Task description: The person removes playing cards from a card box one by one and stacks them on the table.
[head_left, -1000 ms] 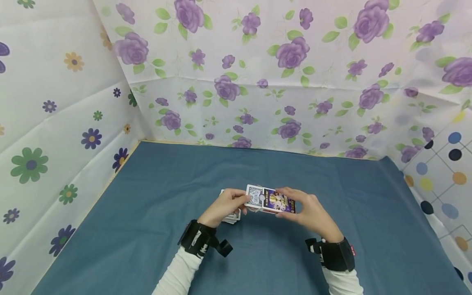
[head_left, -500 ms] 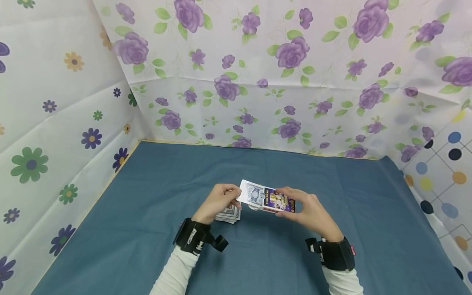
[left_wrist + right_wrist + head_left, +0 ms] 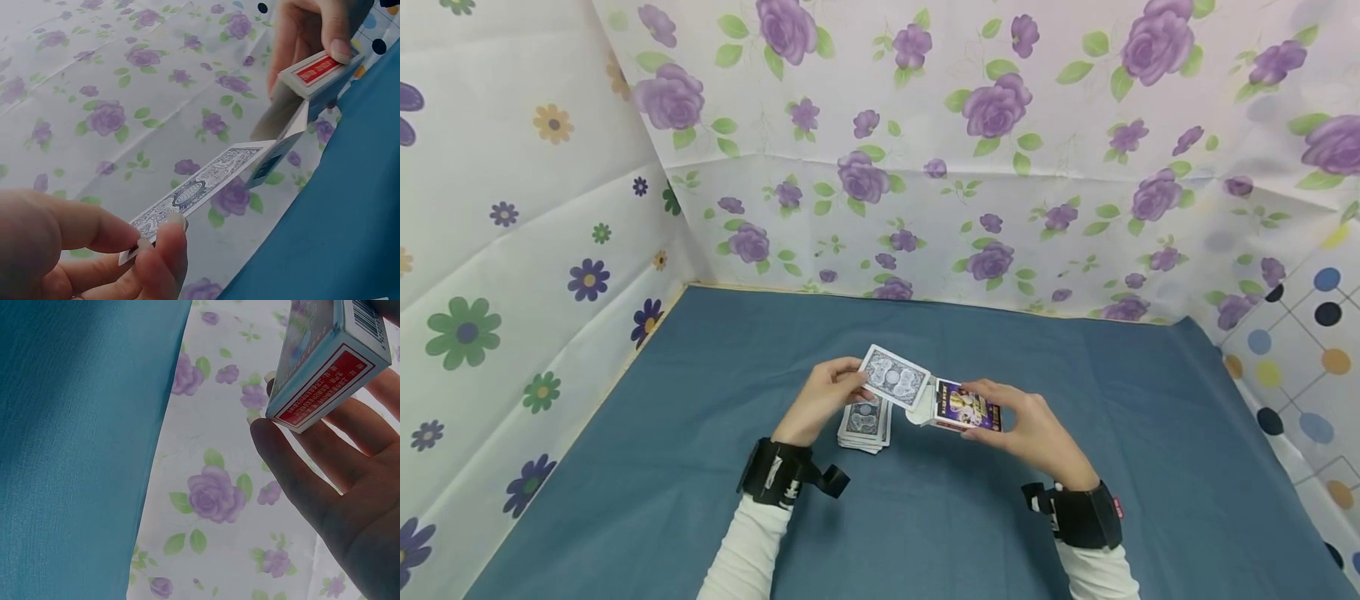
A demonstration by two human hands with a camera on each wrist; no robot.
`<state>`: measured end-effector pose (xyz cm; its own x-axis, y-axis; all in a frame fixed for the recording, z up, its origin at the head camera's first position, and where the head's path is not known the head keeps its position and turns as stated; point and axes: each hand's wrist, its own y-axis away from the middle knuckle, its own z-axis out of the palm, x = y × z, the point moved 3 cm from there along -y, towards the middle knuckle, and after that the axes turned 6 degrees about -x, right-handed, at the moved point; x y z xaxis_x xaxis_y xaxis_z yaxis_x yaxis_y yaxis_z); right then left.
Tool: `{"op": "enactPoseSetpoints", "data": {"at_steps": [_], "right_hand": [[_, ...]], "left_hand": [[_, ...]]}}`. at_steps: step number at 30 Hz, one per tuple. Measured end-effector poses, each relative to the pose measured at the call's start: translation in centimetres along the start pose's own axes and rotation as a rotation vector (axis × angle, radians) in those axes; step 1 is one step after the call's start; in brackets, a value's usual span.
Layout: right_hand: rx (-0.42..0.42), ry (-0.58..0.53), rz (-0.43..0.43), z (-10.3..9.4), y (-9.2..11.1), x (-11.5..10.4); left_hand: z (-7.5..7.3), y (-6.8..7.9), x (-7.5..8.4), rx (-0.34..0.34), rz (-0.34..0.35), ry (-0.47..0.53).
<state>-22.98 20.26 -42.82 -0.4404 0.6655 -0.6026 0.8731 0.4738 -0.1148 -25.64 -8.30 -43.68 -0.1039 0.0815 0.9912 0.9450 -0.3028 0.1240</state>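
Note:
Between thumb and fingers my left hand (image 3: 826, 397) pinches a playing card (image 3: 895, 377), its blue-patterned back facing up. The card's far end is right at the mouth of a card box (image 3: 967, 407), whose white flap (image 3: 922, 406) hangs open. My right hand (image 3: 1030, 429) grips that purple-fronted box by its long edges, holding it above the table. In the left wrist view the box (image 3: 312, 78) shows a hollow inside and a red-labelled side. A stack of playing cards (image 3: 863, 423) lies face down on the table, partly under my left hand and the held card.
A blue cloth (image 3: 760, 350) covers the table. White flowered sheets (image 3: 925, 125) hang along the back and left, and a dotted sheet (image 3: 1315, 358) at the right. A black strap with a camera sits on each wrist.
My left hand has moved left and slightly up, drawing the card out of the box and tilting it. More of the stack on the table shows. My right hand and the box have stayed put.

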Motion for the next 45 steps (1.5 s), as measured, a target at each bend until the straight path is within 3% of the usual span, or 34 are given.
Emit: {"op": "enactPoseSetpoints", "data": {"at_steps": [7,13,19,25,35,45], "right_hand": [[-0.001,-0.011,-0.006,0.3,-0.2,0.2],[-0.010,-0.011,0.005,0.5,-0.2,0.3],[-0.019,-0.023,0.014,0.6,-0.2,0.3],[-0.008,-0.007,0.010,0.5,-0.1,0.3],[-0.019,-0.017,0.009,0.3,0.0,0.2],[-0.023,-0.026,0.014,0.5,-0.1,0.4]], "left_hand": [[-1.6,0.1,-0.1,0.042,0.012,-0.017],[-2.8,-0.1,-0.8,0.185,-0.025,-0.041],[-3.4,-0.9,-2.7,0.298,-0.059,-0.108],[-3.0,-1.6,-4.7,0.384,-0.071,-0.214],[-1.8,-1.8,-5.3,0.389,-0.039,-0.302],[-1.1,-1.6,-5.8,0.434,-0.002,-0.500]]}}
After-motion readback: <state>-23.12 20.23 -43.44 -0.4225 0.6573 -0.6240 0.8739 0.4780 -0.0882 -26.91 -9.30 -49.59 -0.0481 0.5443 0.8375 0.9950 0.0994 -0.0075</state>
